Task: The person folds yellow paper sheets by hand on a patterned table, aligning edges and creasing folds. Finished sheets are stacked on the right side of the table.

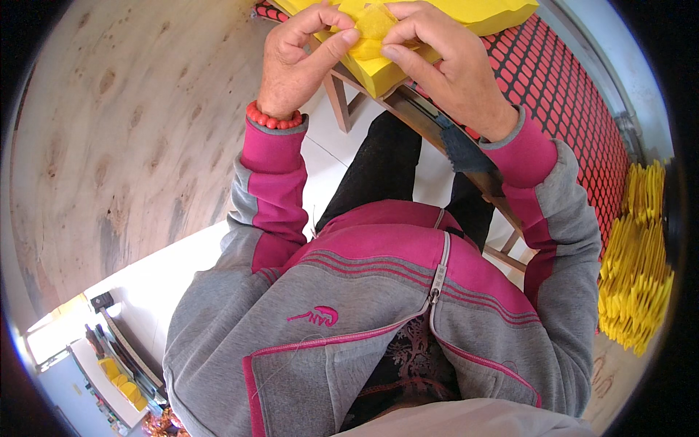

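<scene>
Wearing grey-and-magenta jacket (357, 295), nearest camera, from centre down to 6 o'clock. Pinching thin yellow sheet (375, 25) at 12 o'clock with left hand (300, 62) and right hand (453, 65), closed on it from both sides with thumbs against fingers. Holding it at larger yellow paper stack (484, 14); can't tell whether touching, partly hidden by fingers. Wearing red bead bracelet (271, 119) on left wrist, 11 o'clock. At 2 o'clock, red-and-black patterned mat (542, 91). At 10 o'clock, knotty wooden board (131, 138). Between 3 and 4 o'clock, folded yellow pieces (635, 277).
</scene>
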`<state>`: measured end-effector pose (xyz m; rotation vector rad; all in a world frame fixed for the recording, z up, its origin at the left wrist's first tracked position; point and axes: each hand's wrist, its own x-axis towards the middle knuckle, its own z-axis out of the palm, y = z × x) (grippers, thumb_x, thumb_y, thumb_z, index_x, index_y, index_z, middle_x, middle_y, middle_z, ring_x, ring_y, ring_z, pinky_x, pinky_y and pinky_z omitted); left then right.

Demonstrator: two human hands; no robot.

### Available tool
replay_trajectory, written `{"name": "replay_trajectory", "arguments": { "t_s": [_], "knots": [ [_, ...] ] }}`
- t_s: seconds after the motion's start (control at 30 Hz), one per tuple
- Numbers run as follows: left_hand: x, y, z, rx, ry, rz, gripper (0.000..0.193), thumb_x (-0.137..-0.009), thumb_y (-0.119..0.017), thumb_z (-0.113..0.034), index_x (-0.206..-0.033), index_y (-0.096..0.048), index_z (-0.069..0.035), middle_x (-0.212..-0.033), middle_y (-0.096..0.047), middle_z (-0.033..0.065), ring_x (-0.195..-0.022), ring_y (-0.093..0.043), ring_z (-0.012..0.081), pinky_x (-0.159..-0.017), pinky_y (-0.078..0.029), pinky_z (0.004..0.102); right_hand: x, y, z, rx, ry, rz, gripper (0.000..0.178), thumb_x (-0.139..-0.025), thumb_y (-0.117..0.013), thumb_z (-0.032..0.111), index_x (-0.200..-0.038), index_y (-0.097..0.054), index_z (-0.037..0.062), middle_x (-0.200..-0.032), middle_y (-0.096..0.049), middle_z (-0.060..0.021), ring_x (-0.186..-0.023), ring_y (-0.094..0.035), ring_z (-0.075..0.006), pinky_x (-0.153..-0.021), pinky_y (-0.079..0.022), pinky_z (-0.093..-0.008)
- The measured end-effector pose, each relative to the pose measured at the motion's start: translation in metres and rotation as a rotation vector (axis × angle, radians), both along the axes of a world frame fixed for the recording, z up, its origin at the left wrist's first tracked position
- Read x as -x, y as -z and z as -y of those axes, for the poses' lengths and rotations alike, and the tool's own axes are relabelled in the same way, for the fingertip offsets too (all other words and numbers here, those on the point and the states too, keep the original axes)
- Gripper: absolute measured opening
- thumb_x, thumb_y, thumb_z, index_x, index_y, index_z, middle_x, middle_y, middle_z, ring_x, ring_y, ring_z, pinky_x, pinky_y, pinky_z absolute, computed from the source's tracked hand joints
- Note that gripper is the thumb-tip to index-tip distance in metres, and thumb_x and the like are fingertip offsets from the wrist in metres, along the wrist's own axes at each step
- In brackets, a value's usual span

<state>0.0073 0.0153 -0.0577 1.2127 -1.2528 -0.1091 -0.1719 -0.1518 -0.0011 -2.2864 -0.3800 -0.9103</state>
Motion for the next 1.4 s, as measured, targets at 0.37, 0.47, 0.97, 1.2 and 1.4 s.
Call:
{"name": "replay_trajectory", "arguments": {
  "t_s": [0.37, 0.47, 0.97, 1.2, 1.4],
  "knots": [
    [0.000, -0.002, -0.004, -0.010, 0.022, -0.091, 0.015, -0.093, -0.068, 0.002, -0.107, -0.069, -0.002, -0.107, -0.068, 0.0007, -0.111, -0.061, 0.0134, -0.116, -0.035, 0.0353, -0.003, 0.000, -0.001, -0.057, 0.015, 0.023, 0.012, -0.088, -0.074, 0.007, -0.091, -0.064, 0.0023, -0.100, -0.067, -0.0173, -0.086, -0.068, -0.0298, -0.076, -0.052, -0.0340],
    [0.002, -0.003, -0.006, 0.010, 0.063, -0.069, 0.018, -0.091, -0.068, 0.003, -0.108, -0.069, -0.002, -0.109, -0.069, 0.0015, -0.113, -0.062, 0.0142, -0.117, -0.034, 0.0356, -0.004, 0.001, -0.001, -0.089, 0.000, 0.026, 0.012, -0.088, -0.074, 0.007, -0.091, -0.063, 0.0020, -0.100, -0.067, -0.0167, -0.086, -0.068, -0.0284, -0.077, -0.052, -0.0335],
    [0.005, -0.001, 0.000, -0.003, 0.010, -0.012, 0.011, -0.093, -0.070, -0.002, -0.104, -0.070, -0.002, -0.107, -0.069, 0.0002, -0.107, -0.060, 0.0115, -0.114, -0.037, 0.0330, 0.001, -0.004, 0.000, 0.084, -0.004, 0.069, 0.020, -0.083, -0.077, 0.007, -0.095, -0.063, -0.0001, -0.119, -0.066, -0.0254, -0.099, -0.068, -0.0349, -0.084, -0.054, -0.0365],
    [0.000, 0.000, 0.000, 0.002, -0.002, 0.069, 0.012, -0.094, -0.069, -0.001, -0.106, -0.069, -0.001, -0.109, -0.069, 0.0015, -0.109, -0.060, 0.0132, -0.110, -0.039, 0.0319, -0.001, -0.001, -0.005, 0.000, 0.024, 0.029, 0.012, -0.087, -0.074, 0.006, -0.092, -0.064, 0.0008, -0.110, -0.067, -0.0232, -0.094, -0.068, -0.0350, -0.080, -0.053, -0.0366],
    [0.010, -0.002, 0.001, 0.001, -0.081, 0.071, 0.007, -0.094, -0.069, -0.002, -0.101, -0.066, -0.004, -0.098, -0.065, -0.0017, -0.094, -0.058, 0.0090, -0.086, -0.044, 0.0256, -0.004, 0.001, -0.004, -0.026, 0.023, 0.046, 0.012, -0.087, -0.074, 0.007, -0.090, -0.063, 0.0018, -0.103, -0.066, -0.0199, -0.093, -0.068, -0.0337, -0.080, -0.052, -0.0360]
  ]
}}
